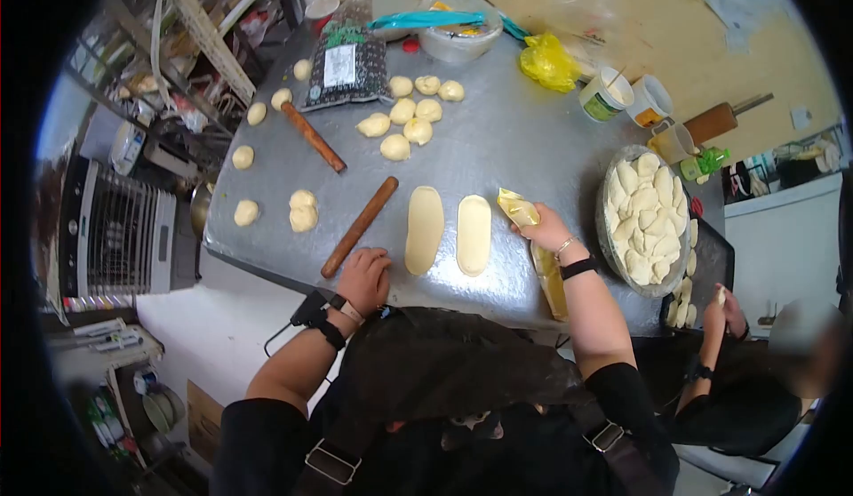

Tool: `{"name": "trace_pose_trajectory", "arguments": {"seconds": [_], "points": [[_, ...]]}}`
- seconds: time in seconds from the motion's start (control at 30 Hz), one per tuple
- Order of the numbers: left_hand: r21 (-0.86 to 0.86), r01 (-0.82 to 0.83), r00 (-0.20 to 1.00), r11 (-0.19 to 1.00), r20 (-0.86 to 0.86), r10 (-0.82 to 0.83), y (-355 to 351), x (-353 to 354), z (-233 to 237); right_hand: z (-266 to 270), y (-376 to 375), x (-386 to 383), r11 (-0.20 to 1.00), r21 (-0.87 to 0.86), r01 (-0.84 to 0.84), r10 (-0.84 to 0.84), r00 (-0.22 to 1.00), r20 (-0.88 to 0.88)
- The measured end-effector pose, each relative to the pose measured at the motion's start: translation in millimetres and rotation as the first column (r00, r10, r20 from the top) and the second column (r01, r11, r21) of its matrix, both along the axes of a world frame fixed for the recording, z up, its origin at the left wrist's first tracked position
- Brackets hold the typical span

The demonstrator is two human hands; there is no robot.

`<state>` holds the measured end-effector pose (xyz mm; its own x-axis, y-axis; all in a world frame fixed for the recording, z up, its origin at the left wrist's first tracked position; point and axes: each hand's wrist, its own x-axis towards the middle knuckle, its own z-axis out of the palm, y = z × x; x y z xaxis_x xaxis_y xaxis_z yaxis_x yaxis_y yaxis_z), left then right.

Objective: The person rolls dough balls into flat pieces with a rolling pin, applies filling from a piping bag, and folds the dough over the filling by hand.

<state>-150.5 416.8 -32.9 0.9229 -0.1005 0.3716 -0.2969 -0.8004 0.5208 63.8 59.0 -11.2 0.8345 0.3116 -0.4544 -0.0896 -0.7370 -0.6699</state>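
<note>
Two flat, oval pieces of rolled dough, a left one (425, 231) and a right one (474, 236), lie side by side in front of me. My right hand (544, 228) is closed around a yellow plastic packet (515, 207), just right of the right oval. Partly under my right forearm, a long yellow wrapper (549, 281) reaches toward the table edge. My left hand (364, 280) rests at the near edge, fingers loosely bent and holding nothing. Close beside it lies a wooden rolling pin (360, 227).
A large bowl of dough pieces (645, 220) stands right, beside a dark tray (713, 265). Dough balls (402, 111) and a second wooden rolling pin (313, 137) lie left and behind. A black printed bag (349, 60) sits farther back. Another person's hands (727, 312) work at right.
</note>
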Motion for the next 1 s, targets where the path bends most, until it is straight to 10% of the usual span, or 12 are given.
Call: {"name": "trace_pose_trajectory", "arguments": {"seconds": [0.2, 1.0], "points": [[-0.030, -0.005, 1.000, 1.000, -0.004, 0.005, -1.1, 0.5, 0.9, 27.5, 20.3, -38.1, 0.976, 0.136, -0.169, 0.170, 0.985, 0.000], [-0.042, -0.030, 1.000, 0.999, -0.001, 0.030, 0.0, -0.2, -2.8, 59.1, 68.6, -60.7, 0.875, -0.483, -0.011, 0.187, 0.930, 0.317]]}}
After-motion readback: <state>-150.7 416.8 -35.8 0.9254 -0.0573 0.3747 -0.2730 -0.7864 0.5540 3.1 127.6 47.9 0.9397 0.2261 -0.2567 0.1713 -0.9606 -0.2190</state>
